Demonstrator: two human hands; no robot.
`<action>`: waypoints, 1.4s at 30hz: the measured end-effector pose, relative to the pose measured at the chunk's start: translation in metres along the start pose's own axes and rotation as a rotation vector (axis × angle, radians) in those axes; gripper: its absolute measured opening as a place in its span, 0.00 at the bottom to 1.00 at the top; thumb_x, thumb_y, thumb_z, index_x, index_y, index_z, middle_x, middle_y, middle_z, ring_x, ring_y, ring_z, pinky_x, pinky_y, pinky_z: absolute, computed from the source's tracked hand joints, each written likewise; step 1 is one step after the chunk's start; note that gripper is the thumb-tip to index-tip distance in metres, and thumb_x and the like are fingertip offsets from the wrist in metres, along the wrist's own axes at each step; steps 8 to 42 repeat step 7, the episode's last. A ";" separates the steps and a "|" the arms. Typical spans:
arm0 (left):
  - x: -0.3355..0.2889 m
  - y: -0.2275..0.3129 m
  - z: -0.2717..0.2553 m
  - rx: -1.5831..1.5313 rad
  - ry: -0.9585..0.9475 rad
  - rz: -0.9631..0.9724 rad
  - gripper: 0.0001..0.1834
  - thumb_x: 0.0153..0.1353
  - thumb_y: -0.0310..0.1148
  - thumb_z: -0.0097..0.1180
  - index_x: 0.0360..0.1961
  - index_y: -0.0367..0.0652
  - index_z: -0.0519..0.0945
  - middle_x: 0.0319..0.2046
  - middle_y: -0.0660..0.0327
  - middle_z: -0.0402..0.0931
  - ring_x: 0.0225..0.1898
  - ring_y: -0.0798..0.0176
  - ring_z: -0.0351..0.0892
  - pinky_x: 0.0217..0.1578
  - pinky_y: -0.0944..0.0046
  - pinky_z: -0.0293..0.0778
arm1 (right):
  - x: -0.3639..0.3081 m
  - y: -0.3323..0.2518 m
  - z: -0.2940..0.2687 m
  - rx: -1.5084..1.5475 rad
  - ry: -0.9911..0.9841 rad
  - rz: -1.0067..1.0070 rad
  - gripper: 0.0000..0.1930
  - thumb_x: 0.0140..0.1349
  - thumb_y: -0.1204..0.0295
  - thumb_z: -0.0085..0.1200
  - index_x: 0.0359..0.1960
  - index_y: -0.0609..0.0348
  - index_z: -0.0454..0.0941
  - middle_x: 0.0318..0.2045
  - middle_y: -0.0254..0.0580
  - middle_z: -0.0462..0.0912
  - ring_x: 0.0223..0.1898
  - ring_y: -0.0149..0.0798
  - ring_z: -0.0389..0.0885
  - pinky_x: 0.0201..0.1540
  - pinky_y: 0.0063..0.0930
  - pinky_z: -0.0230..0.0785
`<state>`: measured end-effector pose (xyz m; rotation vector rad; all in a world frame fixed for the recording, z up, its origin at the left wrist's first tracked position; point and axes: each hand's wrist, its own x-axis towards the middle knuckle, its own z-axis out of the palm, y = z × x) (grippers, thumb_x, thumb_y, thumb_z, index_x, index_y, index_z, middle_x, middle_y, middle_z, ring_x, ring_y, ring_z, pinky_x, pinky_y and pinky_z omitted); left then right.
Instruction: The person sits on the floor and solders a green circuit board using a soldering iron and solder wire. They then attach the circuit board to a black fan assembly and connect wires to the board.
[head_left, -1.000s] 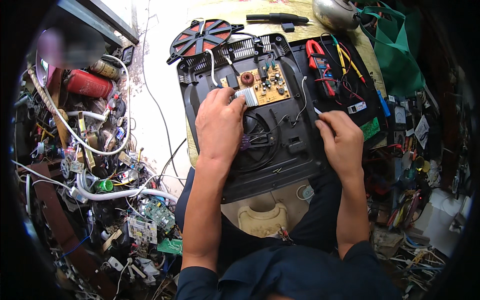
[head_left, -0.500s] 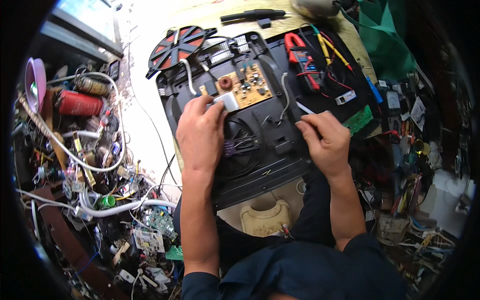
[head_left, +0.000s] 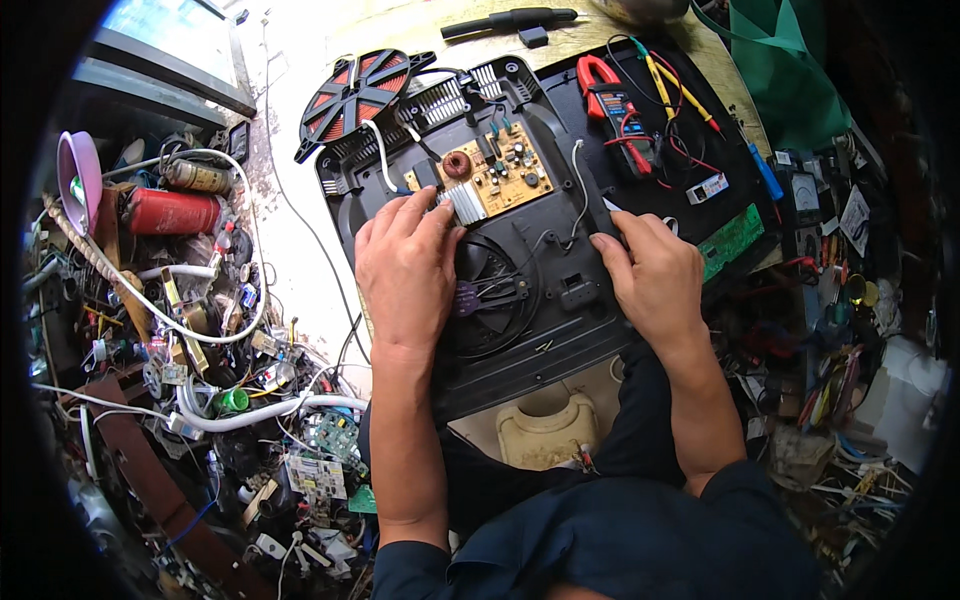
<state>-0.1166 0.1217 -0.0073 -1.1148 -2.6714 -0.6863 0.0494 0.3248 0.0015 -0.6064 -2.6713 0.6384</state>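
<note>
A cooker's black plastic housing (head_left: 480, 375) lies opened across my lap and the table edge. Inside it sits a tan circuit board (head_left: 522, 185) with a copper-wound ring and a silver finned heat sink (head_left: 466, 203). My left hand (head_left: 405, 265) curls over the board's left end, fingertips against the heat sink. The fan (head_left: 490, 290) lies just right of that hand. At the housing's right edge, my right hand (head_left: 652, 262) is closed, thumb bent near the index finger. A thin white piece (head_left: 611, 205) shows beside its index finger; what the fingers hold is hidden.
The round coil (head_left: 365, 100) rests on the housing's far left corner, still wired. On a black panel to the right lie a red clamp meter (head_left: 612, 120), probes (head_left: 668, 95) and a green board (head_left: 732, 243). A blue screwdriver (head_left: 766, 178) lies at its edge. Scrap heaps flank both sides.
The whole view has shifted slightly. The heat sink's fins now show where a pale flat face showed before. Both hands stay at nearly the same places.
</note>
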 end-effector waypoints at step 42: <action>-0.003 0.001 0.010 -0.010 -0.016 -0.054 0.13 0.56 0.31 0.69 0.44 0.45 0.88 0.51 0.59 0.85 0.55 0.51 0.81 0.59 0.53 0.72 | -0.002 0.001 -0.002 -0.075 0.024 -0.013 0.11 0.61 0.64 0.67 0.39 0.55 0.81 0.29 0.43 0.80 0.27 0.51 0.84 0.28 0.43 0.74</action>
